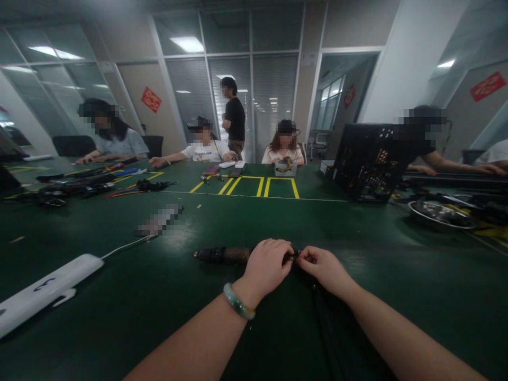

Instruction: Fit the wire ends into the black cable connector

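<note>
A dark cylindrical connector [222, 255] lies on the green table [119, 317], its free end pointing left. My left hand [266, 264] is closed over the connector's right end; a pale green bangle [238, 301] sits on that wrist. My right hand [323, 267] pinches the dark part right beside the left hand's fingertips. A black cable [323, 323] runs from the hands toward me, between my forearms.
A white power strip [43, 288] with a white cord lies at the left. A black crate [367, 159] and a metal dish [440, 214] stand at the right. Yellow tape outlines [257, 186] mark the far table. Several people sit along the far and side edges.
</note>
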A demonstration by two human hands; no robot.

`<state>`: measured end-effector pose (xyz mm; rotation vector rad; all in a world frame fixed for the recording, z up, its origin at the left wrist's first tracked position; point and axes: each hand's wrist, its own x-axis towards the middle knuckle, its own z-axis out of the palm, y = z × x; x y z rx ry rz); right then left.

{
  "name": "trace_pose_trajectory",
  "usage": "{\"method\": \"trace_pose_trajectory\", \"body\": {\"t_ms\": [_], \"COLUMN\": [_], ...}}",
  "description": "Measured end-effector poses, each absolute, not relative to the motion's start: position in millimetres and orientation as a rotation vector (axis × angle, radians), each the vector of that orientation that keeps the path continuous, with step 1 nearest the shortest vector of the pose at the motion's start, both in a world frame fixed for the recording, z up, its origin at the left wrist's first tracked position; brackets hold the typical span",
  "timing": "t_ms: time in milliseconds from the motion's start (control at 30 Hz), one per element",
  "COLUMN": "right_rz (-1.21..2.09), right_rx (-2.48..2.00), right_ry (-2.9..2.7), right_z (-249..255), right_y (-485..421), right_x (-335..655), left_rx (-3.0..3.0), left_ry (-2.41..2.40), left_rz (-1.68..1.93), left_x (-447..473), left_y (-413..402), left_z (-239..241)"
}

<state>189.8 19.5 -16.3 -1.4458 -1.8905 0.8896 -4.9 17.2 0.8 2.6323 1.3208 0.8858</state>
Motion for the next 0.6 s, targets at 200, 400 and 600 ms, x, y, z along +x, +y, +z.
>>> {"method": "trace_pose_trajectory", "body": {"t_ms": [200, 400, 600], "right_rz": [0.867, 0.877, 0.847], "right_rx": [-1.447, -1.441, -1.401], "right_ry": [-1.893, -1.893, -1.904], "right_z": [-17.0, -18.9, -22.3], "right_y": [20.1, 21.5, 23.3], "right_x": [190.0, 191.0, 190.6], "left_rx": [2.62, 2.623, 2.63], "left_ry": [1.32, 1.294, 1.281], "left_rz": [0.88, 0.895, 0.867], "left_x": [-5.0, -5.4, -4.9], "left_y": [16.7, 17.3, 17.9], "left_z": [1.4, 2.5, 2.8]}}
